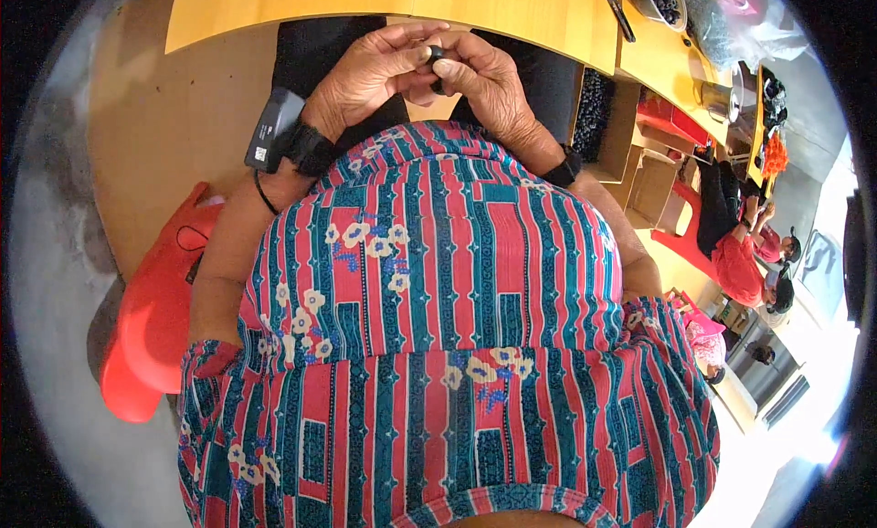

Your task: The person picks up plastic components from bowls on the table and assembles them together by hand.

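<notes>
Just in front of the table edge, a small black rounded part (437,57) sits between my fingertips. My left hand (365,79) pinches it from the left with thumb and finger. From the other side my right hand (491,82) has its thumb and fingers closed on the same part. A dark bit of it shows below the right thumb. Its exact kind is too small to make out, and the fingers partly cover it.
A yellow table (393,0) spans the far side. At its right are a thin black tool (618,15) and a tub of small black parts (664,0). Below stand cardboard boxes (650,183). A red stool (151,332) is at left; several people sit at right.
</notes>
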{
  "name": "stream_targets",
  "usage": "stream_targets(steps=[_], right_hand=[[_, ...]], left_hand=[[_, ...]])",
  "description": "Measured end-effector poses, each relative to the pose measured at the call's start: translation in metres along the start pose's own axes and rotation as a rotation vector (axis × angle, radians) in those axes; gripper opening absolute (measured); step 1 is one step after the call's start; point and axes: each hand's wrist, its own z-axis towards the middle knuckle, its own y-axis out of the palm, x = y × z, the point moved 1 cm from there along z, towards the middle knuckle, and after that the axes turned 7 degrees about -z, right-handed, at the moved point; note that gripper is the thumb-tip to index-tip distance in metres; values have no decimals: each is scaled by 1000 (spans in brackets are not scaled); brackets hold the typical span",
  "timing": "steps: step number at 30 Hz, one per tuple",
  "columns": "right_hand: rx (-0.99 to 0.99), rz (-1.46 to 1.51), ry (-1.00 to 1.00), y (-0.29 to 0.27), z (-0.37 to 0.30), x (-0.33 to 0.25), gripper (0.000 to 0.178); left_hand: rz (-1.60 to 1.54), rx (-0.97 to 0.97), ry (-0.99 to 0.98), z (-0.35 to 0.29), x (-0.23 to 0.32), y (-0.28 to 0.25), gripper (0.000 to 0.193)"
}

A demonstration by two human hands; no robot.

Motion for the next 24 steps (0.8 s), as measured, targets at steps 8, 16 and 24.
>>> stream_targets(steps=[8, 16, 24], right_hand=[[4, 2, -1, 2, 1, -4, 22], [-103, 219, 91, -9, 0, -1, 22], [49, 94, 93, -2, -3, -5, 20]], left_hand=[[-81, 29, -9, 0, 1, 3, 40], [-31, -61, -29, 1, 0, -2, 38], [-47, -68, 2, 4, -2, -2, 37]])
